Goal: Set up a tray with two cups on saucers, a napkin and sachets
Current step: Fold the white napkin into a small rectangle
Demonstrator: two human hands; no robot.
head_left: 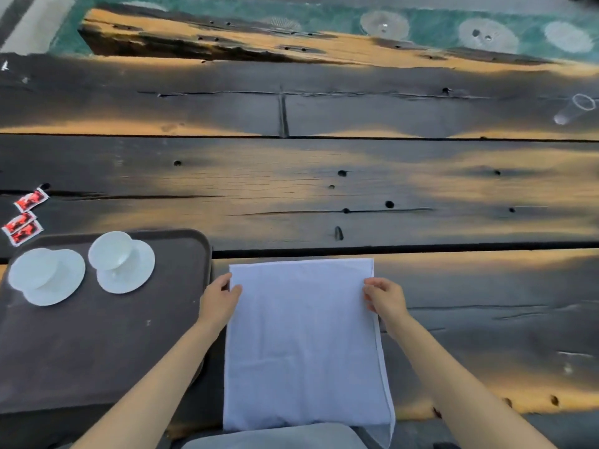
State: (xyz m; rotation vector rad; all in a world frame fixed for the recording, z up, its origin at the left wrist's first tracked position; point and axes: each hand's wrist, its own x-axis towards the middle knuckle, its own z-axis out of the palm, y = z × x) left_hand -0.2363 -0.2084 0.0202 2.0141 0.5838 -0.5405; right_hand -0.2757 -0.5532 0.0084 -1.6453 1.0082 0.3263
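A white napkin (304, 345) lies folded flat on the wooden table in front of me, its near end hanging over the table edge. My left hand (220, 301) pinches its left edge near the far corner. My right hand (384, 298) pinches the right edge at the same height. To the left lies a dark brown tray (97, 351) carrying two white cups on saucers, one at the far left (45, 277) and one beside it (121, 262). Three red sachets (24, 218) lie on the table beyond the tray's far left corner.
The table (324, 196) is made of dark, worn planks with holes and cracks. A clear glass (575, 108) lies on its side at the far right. Beyond the table is a teal patterned floor with round white shapes (384, 24).
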